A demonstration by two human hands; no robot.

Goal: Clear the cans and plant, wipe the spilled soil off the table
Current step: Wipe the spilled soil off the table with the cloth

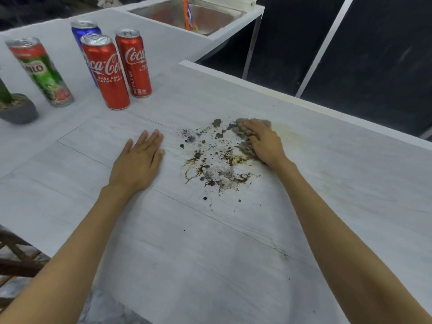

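Note:
Dark spilled soil (215, 160) lies smeared across the middle of the pale table (210, 253). My right hand (264, 142) presses a dirty grey-brown cloth (245, 146) onto the right edge of the soil, fingers curled over it. My left hand (140, 157) rests flat on the table just left of the soil. At the far left stand two red Coca-Cola cans (107, 73) (134, 64), a blue can (85, 33) behind them and a green Milo can (42, 71). The plant in a grey pot (17, 108) sits at the left edge, partly cut off.
A steel sink (194, 15) with an orange bottle (189, 12) in it lies at the back. The table's raised far edge (304, 94) runs behind my right hand. A wooden chair (16, 260) shows at the lower left.

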